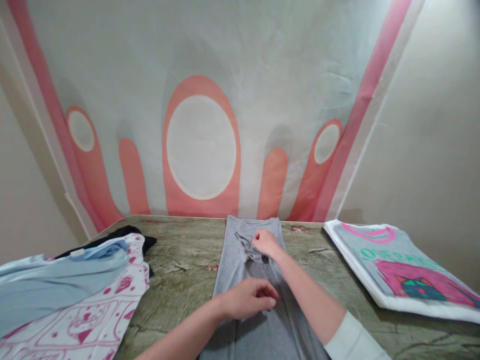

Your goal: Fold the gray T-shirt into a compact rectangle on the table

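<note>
A grey garment point(262, 330) lies lengthwise on the wood-patterned table, its far end at the back edge. Near that end my right hand point(265, 243) is closed on a bunched fold of the grey cloth. Lower down, my left hand point(249, 298) hovers over the middle of the garment, fingers curled but apart, with nothing in them.
Left on the table point(180, 280) is a loose pile of clothes point(63, 280), light blue, white with pink print, and black. A stack of folded shirts point(405, 270) lies at the right. A printed backdrop point(247, 60) rises behind the table.
</note>
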A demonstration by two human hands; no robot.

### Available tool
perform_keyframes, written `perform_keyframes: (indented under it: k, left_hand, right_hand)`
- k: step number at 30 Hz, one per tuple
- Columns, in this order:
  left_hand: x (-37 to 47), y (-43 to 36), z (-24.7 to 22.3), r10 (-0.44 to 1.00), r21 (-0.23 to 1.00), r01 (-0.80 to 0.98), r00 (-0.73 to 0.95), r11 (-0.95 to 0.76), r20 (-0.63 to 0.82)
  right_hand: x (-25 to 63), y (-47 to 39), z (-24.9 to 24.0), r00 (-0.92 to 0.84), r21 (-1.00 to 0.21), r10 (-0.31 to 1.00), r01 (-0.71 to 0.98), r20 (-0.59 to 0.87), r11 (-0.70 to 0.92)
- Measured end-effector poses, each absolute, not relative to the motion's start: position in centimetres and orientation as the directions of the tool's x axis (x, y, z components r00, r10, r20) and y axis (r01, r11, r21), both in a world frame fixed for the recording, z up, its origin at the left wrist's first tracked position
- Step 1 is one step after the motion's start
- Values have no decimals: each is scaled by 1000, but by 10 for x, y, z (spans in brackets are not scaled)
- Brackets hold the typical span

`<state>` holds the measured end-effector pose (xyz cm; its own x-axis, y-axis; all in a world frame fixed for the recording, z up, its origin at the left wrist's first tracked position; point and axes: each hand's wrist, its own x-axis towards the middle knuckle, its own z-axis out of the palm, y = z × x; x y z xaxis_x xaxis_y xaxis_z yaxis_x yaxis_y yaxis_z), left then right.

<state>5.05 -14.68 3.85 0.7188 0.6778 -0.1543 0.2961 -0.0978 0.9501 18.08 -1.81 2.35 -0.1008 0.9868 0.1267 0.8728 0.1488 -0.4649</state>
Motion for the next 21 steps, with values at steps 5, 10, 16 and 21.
perform_keyframes:
  k: [5,10,16,21]
  left_hand:
    - [48,-141,33,653,976,214,735,30,-181]
    - [49,-142,37,656,978,203,732,48,-184]
    - [48,-142,38,650,982,178,740,59,-173]
    - [48,-141,38,646,983,139,741,122,-185]
  right_hand:
    - [185,-11,23,-116,-493,991,859,72,136]
    - [164,-20,29,-98,-478,989,867,112,140]
    - [145,-18,27,8,-597,994,800,106,57]
    - [174,-4,27,17,-832,999,554,42,25]
